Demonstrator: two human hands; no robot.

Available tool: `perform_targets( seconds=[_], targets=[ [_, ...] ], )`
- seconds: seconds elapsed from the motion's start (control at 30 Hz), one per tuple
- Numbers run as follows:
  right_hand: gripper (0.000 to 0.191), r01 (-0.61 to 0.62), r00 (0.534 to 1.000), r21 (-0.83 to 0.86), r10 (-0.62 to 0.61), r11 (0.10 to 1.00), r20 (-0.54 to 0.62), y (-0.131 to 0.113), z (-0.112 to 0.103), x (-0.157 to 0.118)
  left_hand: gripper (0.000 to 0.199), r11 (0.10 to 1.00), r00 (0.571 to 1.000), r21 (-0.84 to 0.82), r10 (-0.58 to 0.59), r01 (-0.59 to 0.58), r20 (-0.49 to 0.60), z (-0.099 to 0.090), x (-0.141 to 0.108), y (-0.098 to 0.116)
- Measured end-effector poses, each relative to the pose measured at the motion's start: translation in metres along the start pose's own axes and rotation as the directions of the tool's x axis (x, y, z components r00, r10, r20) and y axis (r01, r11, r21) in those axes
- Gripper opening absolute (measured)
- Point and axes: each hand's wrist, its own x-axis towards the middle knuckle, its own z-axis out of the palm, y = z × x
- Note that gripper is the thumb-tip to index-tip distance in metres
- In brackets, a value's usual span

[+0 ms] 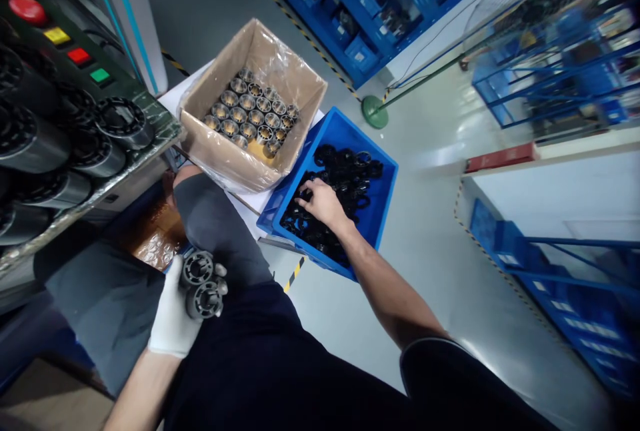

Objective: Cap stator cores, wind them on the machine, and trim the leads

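Hand (R) [323,203] is inside bin rim [367,139] at blk parts [345,163], open flr [430,197] alongside.

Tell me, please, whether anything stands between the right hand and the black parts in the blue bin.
Nothing visible does: the blue bin has no lid, and the right hand reaches in at the black parts. Whether it touches one is unclear.

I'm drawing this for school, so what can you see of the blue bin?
The blue bin is rectangular and looks like plastic, with straight walls. It sits open side up beside the cardboard box; I can't tell whether they touch. A jumbled heap of small black parts, some ring-shaped, covers much of its floor. The right hand reaches inside, over the heap.
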Motion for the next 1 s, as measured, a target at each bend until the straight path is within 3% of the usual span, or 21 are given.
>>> perform_targets(
  seconds=[0.2, 0.4, 0.5, 0.63, 0.73, 0.83, 0.93, 1.0],
  targets=[
    [0.036, -0.015, 0.999, 0.031, 0.016, 0.999, -0.033, 0.000, -0.004, 0.008, 0.041, 0.997, 0.999, 0.061, 0.040, -0.041, 0.013, -0.016, 0.002, -0.009],
    [0.030, 0.009, 0.994, 0.245, 0.018, 0.969, -0.108, 0.006, -0.028, -0.021, 0.041, 0.999, 0.999, 0.035, 0.040, -0.040, -0.016, -0.019, -0.007, -0.003],
    [0.032, 0.063, 0.986, 0.407, 0.007, 0.911, -0.167, -0.006, -0.038, -0.038, 0.042, 0.996, 0.996, 0.042, 0.084, -0.084, -0.010, -0.016, -0.011, 0.000],
    [0.060, 0.208, 0.972, 0.612, -0.092, 0.763, -0.215, -0.062, -0.046, -0.066, 0.058, 0.976, 0.978, 0.093, 0.188, -0.196, 0.086, -0.007, -0.017, 0.001],
    [0.046, 0.330, 0.941, 0.713, -0.275, 0.619, -0.197, -0.129, -0.051, -0.090, 0.071, 0.950, 0.947, 0.080, 0.287, -0.301, 0.147, 0.004, -0.025, 0.000],
    [0.038, 0.417, 0.877, 0.781, -0.433, 0.466, -0.210, -0.197, -0.053, -0.112, 0.071, 0.914, 0.906, 0.020, 0.399, -0.405, 0.141, 0.013, -0.037, -0.003],
    [0.027, 0.559, 0.782, 0.764, -0.512, 0.323, -0.356, -0.243, -0.055, -0.125, 0.060, 0.831, 0.829, -0.003, 0.556, -0.557, 0.059, 0.013, -0.049, -0.007],
    [0.019, 0.645, 0.723, 0.700, -0.541, 0.305, -0.430, -0.262, -0.054, -0.127, 0.050, 0.744, 0.744, -0.008, 0.668, -0.668, 0.013, 0.007, -0.057, -0.009]
  ],
)
